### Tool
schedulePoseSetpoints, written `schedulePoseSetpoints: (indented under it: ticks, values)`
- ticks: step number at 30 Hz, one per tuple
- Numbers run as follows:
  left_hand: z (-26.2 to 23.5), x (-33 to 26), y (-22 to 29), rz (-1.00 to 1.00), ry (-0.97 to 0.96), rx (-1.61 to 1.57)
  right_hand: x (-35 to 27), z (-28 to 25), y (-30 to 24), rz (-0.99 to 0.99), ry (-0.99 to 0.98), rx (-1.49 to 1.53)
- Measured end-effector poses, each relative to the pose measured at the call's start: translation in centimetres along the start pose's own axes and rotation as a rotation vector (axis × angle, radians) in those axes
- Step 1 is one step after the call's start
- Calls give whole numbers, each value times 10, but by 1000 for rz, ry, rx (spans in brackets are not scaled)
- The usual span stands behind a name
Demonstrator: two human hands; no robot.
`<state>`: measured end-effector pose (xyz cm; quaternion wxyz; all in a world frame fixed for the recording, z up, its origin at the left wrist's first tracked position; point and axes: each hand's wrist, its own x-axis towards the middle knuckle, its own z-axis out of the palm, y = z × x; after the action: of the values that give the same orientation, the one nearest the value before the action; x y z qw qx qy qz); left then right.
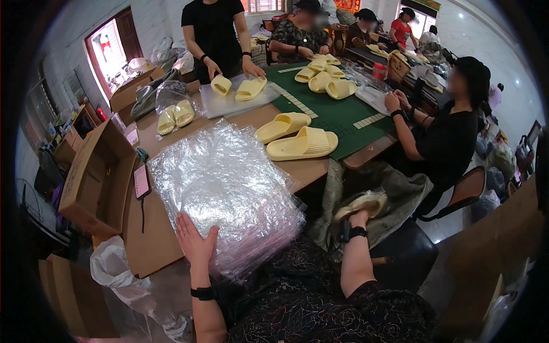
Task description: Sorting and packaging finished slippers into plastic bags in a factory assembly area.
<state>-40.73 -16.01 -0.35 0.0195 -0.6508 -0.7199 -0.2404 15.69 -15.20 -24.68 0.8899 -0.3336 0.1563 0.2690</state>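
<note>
My left hand (196, 239) lies flat, fingers out, on the near left edge of a thick stack of clear plastic bags (220, 166). Off to the right and lower than the tabletop, my right hand (359, 218) grips a pale yellow slipper pair in a clear bag (366, 203); how many slippers are inside I cannot make out. Beneath it spreads a grey-green sack (397, 186). Beyond the stack, a pair of loose yellow slippers (303, 144) rests on the table, toes ribbed. Another bagged pair (176, 116) sits at the far left of the stack.
A phone (141, 182) with a cable lies left of the stack, beside an open cardboard box (97, 177). Across the table a person (214, 40) handles slippers; another person (449, 114) sits at the right. More slippers (326, 80) lie on a green mat (337, 123).
</note>
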Motion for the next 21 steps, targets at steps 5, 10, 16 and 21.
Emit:
schedulePoseSetpoints:
  ticks: [5,10,16,21]
  values:
    - [2,4,12,2,-16,-38,-15,-19,25,308,260,-285]
    - [-6,-4,-5,-17,5,-6,-151,153,22,-868,-375,-664]
    - [-2,-1,10,-2,0,-36,-204,269,53,-205,-1067,-1076]
    - [-5,-2,4,-1,-5,-64,-201,331,124,-699,-830,-2115]
